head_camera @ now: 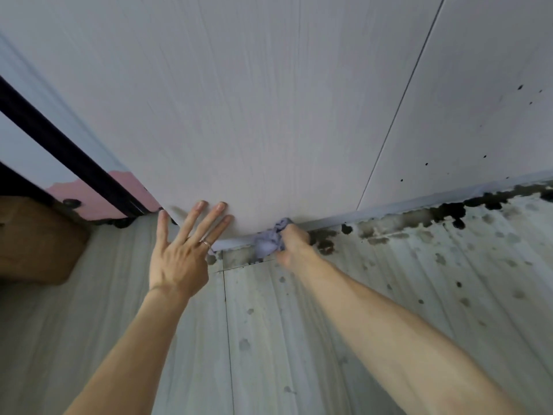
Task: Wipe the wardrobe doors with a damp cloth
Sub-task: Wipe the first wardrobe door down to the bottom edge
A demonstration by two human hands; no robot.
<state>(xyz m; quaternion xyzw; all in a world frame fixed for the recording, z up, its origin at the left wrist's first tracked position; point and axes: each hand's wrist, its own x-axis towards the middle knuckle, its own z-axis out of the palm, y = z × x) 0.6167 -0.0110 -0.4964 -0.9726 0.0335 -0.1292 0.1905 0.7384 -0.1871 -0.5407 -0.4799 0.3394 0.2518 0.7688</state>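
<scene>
Pale wood-grain wardrobe doors [254,100] fill the upper view above a grey plank-pattern floor [299,339] blotched with black stains [449,209]. Left hand [179,259], fingers spread straight, presses the door. Right hand [294,244] grips a crumpled lavender cloth [267,242] at the door's bottom edge.

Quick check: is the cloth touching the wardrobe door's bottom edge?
Touching. The head view shows the cloth, bunched in the right hand, pressed onto the wardrobe door at its bottom edge, with no gap visible.
</scene>
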